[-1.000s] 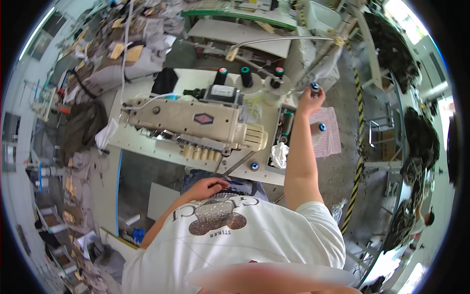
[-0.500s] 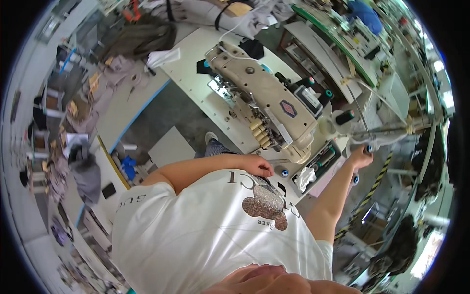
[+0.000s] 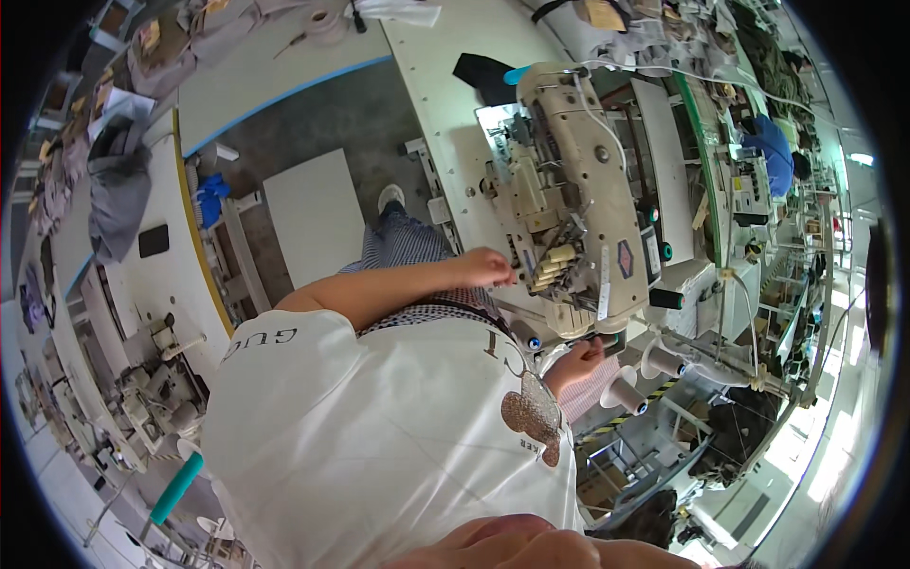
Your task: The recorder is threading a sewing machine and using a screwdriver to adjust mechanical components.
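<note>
FREE: tabletop left of sewing machine | BLOCKED: machine, 2 thread cones beside right hand

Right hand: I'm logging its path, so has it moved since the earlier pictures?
Yes: the right hand has drawn back from the farther thread cone, closer to the sewing machine.

By the wearer's clock, I could read dark capitals on the shirt: some toward ten, on the sleeve, others toward two, on the chest. Smaller letters stood toward three. The machine, at the shirt's two o'clock, bore a red-and-blue badge, its marking too small to read.
</note>
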Available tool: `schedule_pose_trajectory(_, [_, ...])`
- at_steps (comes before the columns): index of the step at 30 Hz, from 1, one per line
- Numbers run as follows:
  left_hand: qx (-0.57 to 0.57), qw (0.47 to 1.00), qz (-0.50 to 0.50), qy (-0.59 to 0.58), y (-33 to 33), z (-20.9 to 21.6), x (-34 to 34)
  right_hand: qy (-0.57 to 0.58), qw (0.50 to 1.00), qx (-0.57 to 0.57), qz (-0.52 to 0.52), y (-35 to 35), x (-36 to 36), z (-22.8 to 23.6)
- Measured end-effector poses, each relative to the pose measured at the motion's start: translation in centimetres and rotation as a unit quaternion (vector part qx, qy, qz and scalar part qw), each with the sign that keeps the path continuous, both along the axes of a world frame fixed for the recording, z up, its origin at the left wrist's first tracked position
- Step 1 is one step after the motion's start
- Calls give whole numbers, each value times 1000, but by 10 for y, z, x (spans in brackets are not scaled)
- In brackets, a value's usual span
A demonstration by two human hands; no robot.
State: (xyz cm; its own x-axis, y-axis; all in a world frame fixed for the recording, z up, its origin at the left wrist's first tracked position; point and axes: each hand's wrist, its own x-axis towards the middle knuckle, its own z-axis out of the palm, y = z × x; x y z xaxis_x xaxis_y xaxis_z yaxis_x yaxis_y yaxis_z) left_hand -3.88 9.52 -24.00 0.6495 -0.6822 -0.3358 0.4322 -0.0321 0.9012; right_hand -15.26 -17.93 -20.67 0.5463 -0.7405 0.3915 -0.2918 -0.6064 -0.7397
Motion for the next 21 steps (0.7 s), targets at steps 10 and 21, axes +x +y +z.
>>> schedule_pose_trajectory(10, [-64,923,379,25,35,-23,51,169,958,166,159,44,-55,-8])
schedule_pose_trajectory(21, [-118,902,414,34,49,0,80,270,934,29,233,66,-64,6])
